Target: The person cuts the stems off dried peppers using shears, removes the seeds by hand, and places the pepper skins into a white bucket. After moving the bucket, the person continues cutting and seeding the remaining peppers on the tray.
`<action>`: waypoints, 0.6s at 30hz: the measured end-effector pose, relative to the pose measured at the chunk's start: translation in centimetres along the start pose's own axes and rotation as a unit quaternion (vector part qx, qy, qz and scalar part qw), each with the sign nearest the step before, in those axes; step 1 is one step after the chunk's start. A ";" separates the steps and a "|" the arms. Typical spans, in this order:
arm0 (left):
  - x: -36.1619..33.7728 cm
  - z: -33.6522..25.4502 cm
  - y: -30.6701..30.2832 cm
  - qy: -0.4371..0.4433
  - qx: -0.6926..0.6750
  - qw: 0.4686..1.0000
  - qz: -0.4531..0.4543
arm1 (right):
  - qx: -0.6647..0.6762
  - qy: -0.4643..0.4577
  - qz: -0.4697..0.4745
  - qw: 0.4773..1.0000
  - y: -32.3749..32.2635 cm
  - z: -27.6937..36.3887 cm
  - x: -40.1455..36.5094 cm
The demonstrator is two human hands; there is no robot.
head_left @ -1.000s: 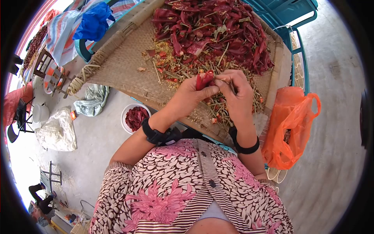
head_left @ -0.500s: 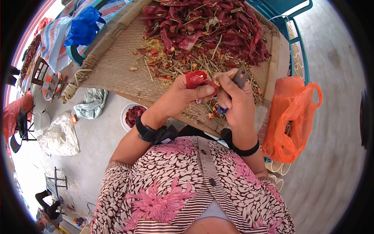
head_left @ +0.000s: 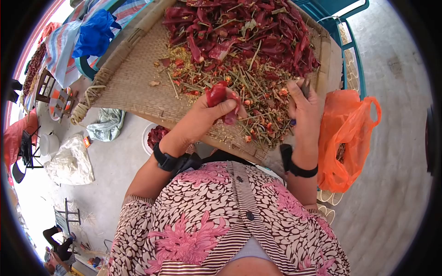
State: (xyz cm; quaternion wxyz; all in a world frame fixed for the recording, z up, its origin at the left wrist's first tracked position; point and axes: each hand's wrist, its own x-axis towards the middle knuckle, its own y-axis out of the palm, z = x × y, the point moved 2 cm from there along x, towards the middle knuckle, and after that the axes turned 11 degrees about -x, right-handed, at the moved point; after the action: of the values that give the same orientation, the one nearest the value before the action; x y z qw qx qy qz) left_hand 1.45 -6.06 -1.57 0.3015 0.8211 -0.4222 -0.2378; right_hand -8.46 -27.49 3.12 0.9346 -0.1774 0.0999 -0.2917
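My left hand [head_left: 205,115] is closed on a red pepper [head_left: 215,94], with its thumb pressed along the side; red flesh also hangs below the fingers. To the right, my right hand [head_left: 304,108] is closed around a small dark metal blade tool [head_left: 305,87]; its exact kind is mostly hidden by the fingers. A bit of blue shows below that hand. Both hands are over a woven tray [head_left: 133,78]. On it lie a heap of split red peppers [head_left: 276,41] and, nearer me, a litter of stems, cores and yellow seeds [head_left: 258,106].
An orange plastic bag [head_left: 343,142] hangs at the tray's right side, beside a teal metal frame [head_left: 352,50]. Below the tray's left edge is a white bowl [head_left: 146,145] with red pieces. Plastic bags [head_left: 71,161] lie on the floor. A person [head_left: 60,255] is at lower left.
My hands have come apart: the right moved right with the dark tool, and the left drew slightly left with the pepper. The view has shifted slightly.
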 end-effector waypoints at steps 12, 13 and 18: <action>0.5 0.8 -0.6 -0.005 -0.024 0.995 -0.096 | -0.588 -0.066 0.005 0.806 0.9 -3.2 8.0; 0.6 0.7 -0.7 -0.002 -0.042 0.995 -0.089 | -0.599 -0.060 0.016 0.799 1.2 -3.6 8.5; 0.8 0.6 -0.7 0.031 -0.118 0.990 -0.074 | -0.526 -0.080 -0.017 0.846 0.6 -2.7 7.8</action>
State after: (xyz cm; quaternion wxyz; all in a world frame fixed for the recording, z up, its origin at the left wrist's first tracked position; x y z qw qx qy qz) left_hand 1.88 -6.57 -2.57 0.3911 0.8158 -0.3198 -0.2816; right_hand -2.69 -32.31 -0.26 0.7007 -0.6671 0.1607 -0.1955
